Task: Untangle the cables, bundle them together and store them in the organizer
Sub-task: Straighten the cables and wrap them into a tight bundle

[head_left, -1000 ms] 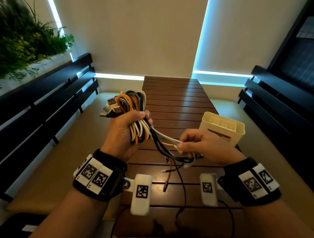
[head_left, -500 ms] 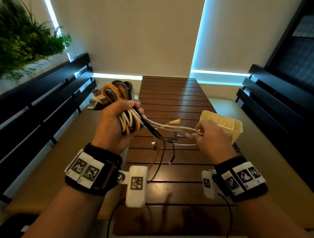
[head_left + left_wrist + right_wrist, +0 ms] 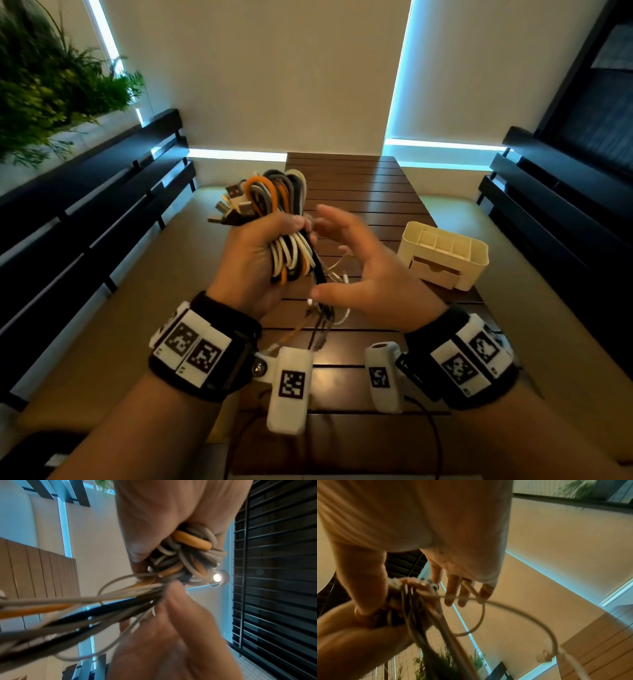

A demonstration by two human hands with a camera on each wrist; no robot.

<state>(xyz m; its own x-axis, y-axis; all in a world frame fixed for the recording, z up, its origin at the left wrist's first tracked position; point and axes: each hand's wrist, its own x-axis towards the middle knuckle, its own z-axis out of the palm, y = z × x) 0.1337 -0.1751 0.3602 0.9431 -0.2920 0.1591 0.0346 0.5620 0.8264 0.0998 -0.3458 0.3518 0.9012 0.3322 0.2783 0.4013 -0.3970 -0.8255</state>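
Observation:
My left hand (image 3: 284, 229) grips a thick bundle of coiled cables (image 3: 279, 197), orange, grey, white and black, held above the wooden table (image 3: 359, 192). Several USB plugs (image 3: 229, 209) stick out at the bundle's top left. The cables' loose ends (image 3: 322, 308) hang below my fist. My right hand (image 3: 342, 253) hovers just right of the bundle with its fingers spread. In the right wrist view a thin white cable (image 3: 518, 609) loops across those straight fingers (image 3: 452, 588). The left wrist view shows my fingers curled round the coils (image 3: 192, 543). The cream organizer (image 3: 445, 270) stands on the table at the right.
Black slatted benches (image 3: 89, 205) run along both sides of the table, with tan cushions (image 3: 144, 291). A green plant (image 3: 44, 85) sits at the upper left. The organizer has open top compartments and a small drawer (image 3: 433, 272).
My right hand has let go of the cable ends it was pulling out to the right and has come back beside the bundle, fingers spread. The loose ends now hang down.

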